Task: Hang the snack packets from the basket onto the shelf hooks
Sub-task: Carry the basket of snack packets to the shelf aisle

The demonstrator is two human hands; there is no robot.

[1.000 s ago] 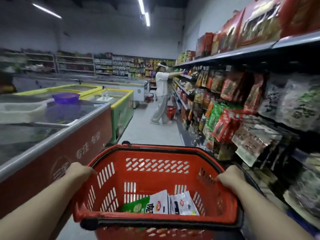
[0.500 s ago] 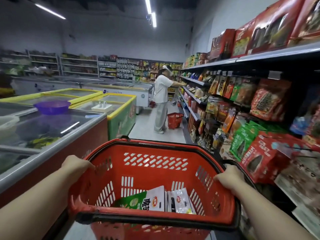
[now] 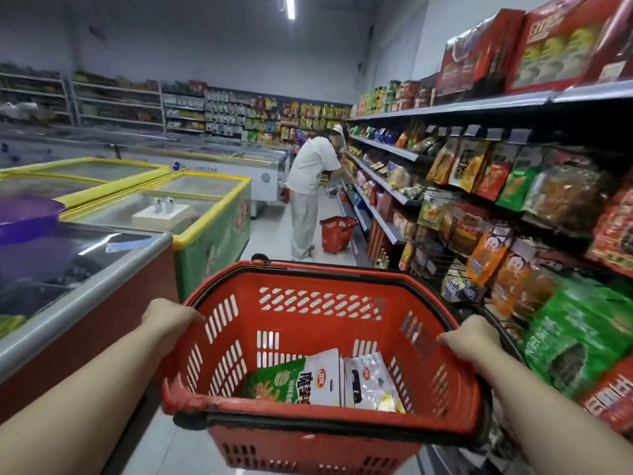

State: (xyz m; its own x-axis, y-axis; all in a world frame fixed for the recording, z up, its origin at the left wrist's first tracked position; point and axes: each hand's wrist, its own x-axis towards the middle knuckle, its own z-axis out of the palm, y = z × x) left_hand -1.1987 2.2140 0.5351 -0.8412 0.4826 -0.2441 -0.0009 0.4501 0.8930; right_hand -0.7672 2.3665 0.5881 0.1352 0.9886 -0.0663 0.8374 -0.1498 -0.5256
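I carry a red plastic basket (image 3: 318, 282) in front of me. My left hand (image 3: 168, 318) grips its left rim and my right hand (image 3: 471, 341) grips its right rim. At the bottom of the basket lie snack packets: a green and white one (image 3: 294, 378) and a silvery one (image 3: 373, 382) beside it. The shelf (image 3: 534, 97) runs along the right, and hanging packets (image 3: 486, 173) fill its hooks from chest height down.
Chest freezers (image 3: 205, 217) line the left side, the nearest one (image 3: 82, 296) close to my left arm. A person in white (image 3: 308, 186) stands in the aisle ahead, bent towards the shelf, with another red basket (image 3: 335, 233) on the floor.
I have walked forward along the aisle with the basket held in both hands. The person ahead has bent down towards a lower shelf.
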